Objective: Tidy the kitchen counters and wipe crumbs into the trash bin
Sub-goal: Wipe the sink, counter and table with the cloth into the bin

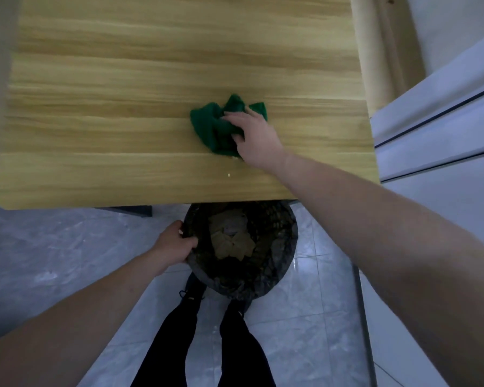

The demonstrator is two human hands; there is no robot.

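A crumpled green cloth [211, 127] lies on the light wooden counter [123, 107], a little back from its near edge. My right hand [256, 139] presses down on the cloth and grips it. A small pale crumb [229, 175] sits on the wood just in front of the cloth, and another pale bit shows at the cloth's near edge. Below the counter's edge stands a round trash bin [274, 263] lined with a dark bag, with scraps of paper inside. My left hand [173, 244] holds the bin's left rim.
A white appliance [444, 135] stands to the right of the counter, with a wooden post [375, 51] between them. Grey tiled floor [53, 261] spreads below. My legs in dark trousers [201, 344] stand just behind the bin.
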